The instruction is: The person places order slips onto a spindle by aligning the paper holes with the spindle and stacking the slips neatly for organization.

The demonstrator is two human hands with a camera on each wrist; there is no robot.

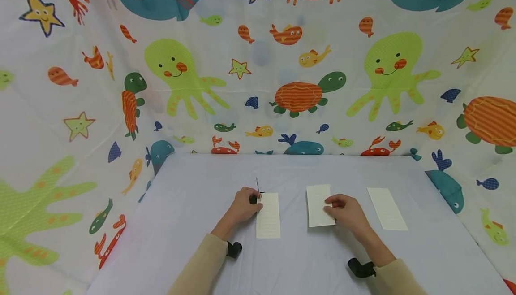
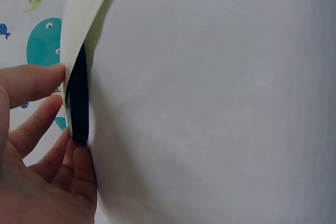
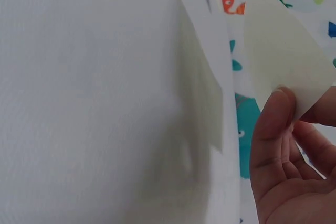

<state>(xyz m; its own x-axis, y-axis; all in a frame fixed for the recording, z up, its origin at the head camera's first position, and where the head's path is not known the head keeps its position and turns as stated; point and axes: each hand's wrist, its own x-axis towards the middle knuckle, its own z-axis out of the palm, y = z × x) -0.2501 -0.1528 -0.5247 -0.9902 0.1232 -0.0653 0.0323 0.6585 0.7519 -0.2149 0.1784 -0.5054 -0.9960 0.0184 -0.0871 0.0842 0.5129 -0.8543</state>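
My left hand point(image 1: 243, 206) pinches the upper left edge of a narrow, cream, lined paper slip point(image 1: 268, 216) between thumb and fingers. Behind that edge, against the fingers, is a dark flat object point(image 2: 80, 98); its kind I cannot tell. A thin dark tip point(image 1: 258, 185) stands up beside the slip's top corner. To the right, my right hand point(image 1: 347, 214) holds a wider cream paper sheet point(image 1: 319, 206) by its right edge, thumb against fingers. This sheet is tilted, with a shadow under its lower edge. The right wrist view shows the sheet's corner point(image 3: 283, 51) in the fingers.
A third cream paper slip point(image 1: 388, 209) lies flat on the white-covered table point(image 1: 298, 263), right of the right hand. Behind and beside the table hangs a cloth point(image 1: 258, 93) printed with sea animals. Black wrist cameras point(image 1: 360, 268) sit at both sleeve cuffs.
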